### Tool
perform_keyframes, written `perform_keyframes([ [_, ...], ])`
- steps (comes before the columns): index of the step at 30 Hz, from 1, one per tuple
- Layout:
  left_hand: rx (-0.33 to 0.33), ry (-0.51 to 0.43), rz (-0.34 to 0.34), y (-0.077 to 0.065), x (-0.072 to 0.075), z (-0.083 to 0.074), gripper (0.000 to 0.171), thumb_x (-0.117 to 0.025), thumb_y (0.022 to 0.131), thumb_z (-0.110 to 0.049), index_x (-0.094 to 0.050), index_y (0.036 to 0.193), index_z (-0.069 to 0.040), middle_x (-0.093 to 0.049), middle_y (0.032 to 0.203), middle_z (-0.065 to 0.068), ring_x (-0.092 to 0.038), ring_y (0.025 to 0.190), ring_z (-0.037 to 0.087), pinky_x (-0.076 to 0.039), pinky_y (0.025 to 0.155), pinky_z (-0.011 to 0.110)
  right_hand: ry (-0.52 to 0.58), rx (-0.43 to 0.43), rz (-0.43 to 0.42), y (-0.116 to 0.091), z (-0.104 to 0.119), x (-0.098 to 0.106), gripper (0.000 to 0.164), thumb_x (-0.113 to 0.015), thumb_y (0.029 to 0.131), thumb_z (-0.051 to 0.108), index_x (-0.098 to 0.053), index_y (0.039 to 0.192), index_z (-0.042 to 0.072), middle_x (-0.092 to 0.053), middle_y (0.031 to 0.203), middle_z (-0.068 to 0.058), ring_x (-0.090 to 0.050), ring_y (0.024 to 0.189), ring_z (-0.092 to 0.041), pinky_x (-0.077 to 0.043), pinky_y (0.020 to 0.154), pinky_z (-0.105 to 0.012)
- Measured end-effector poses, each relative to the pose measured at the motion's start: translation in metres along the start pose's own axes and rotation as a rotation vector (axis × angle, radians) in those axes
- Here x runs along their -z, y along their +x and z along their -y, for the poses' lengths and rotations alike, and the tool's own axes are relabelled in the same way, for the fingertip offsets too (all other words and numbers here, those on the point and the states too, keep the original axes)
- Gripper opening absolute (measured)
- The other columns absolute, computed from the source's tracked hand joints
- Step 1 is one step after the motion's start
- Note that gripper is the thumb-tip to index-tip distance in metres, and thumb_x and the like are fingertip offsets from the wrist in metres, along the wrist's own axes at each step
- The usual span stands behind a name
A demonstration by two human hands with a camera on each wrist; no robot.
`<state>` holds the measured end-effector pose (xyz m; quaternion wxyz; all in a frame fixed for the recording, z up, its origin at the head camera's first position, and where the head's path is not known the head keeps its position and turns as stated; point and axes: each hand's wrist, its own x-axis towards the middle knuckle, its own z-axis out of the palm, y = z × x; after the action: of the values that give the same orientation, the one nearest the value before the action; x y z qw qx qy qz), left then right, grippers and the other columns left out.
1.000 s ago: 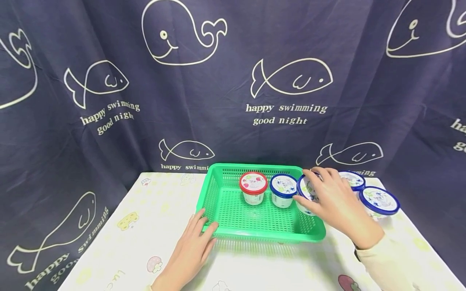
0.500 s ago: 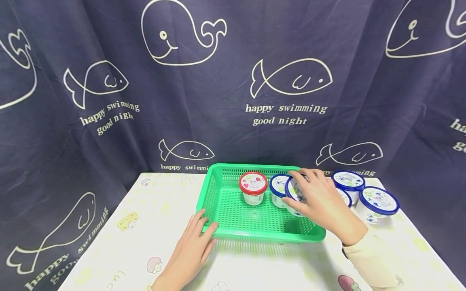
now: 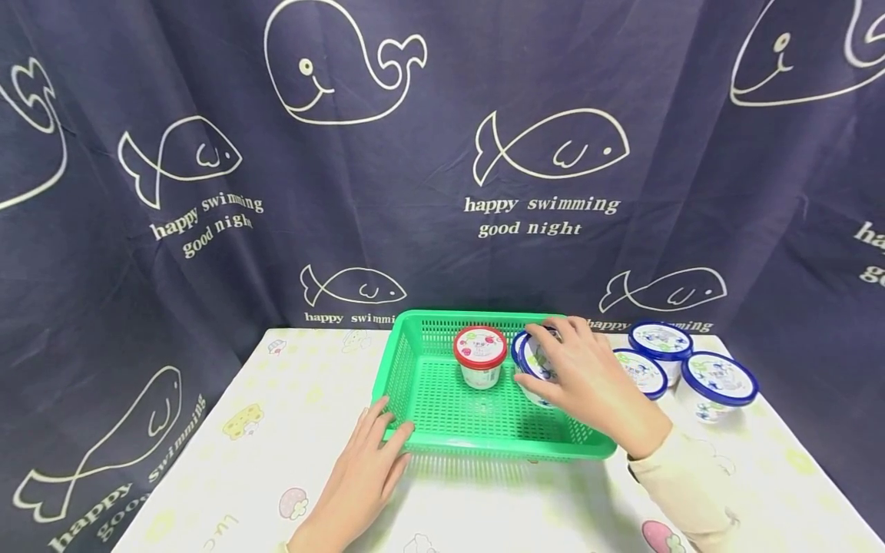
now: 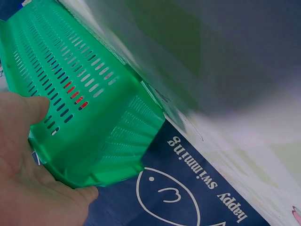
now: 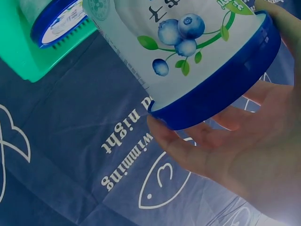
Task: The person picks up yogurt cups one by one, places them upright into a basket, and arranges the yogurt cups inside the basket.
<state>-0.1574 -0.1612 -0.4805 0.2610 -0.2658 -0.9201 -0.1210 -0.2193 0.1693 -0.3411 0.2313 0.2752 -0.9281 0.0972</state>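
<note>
My right hand point(image 3: 581, 376) grips a blue-lidded blueberry yogurt tub point(image 5: 202, 52) by its lid edge, thumb and fingers spread around it. The tub is over the right half of a green plastic basket point(image 3: 477, 444). A second blue-lidded tub point(image 5: 56, 21) is in the basket, mostly hidden behind the held one in the head view. To their left, a red-lidded tub point(image 3: 480, 359) stands upright in the basket. My left hand point(image 3: 362, 468) holds the basket's front left corner, the thumb against the outer wall and the fingers at the rim, as the left wrist view shows.
Right of the basket, three blue-lidded tubs stand close together on the table: one at the back point(image 3: 661, 342), one partly behind my right hand point(image 3: 643, 372), and one at the right point(image 3: 719, 388). A dark blue curtain point(image 3: 442, 253) hangs behind the patterned white tablecloth point(image 3: 228, 461).
My right hand has carried the blueberry yogurt tub leftward from the basket's right edge, farther over its inside, now covering the other blue-lidded tub there. The left hand has stayed at the corner.
</note>
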Motion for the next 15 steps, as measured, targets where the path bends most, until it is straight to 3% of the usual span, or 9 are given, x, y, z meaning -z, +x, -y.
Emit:
perform_keyframes([
  [15,0.011,0.018,0.015,0.001,0.0,-0.003,0.041,-0.071,0.092,-0.024,-0.061,0.131,-0.015,-0.057,0.129,0.013,-0.03,0.146,0.034,-0.032,0.112,0.061,0.0,0.04,0.017,0.011,0.015,-0.005,0.066,-0.076,0.083,0.05,-0.061,0.132,0.008,-0.058,0.126,-0.018,-0.05,0.119,-0.04,-0.047,0.088,-0.058],
])
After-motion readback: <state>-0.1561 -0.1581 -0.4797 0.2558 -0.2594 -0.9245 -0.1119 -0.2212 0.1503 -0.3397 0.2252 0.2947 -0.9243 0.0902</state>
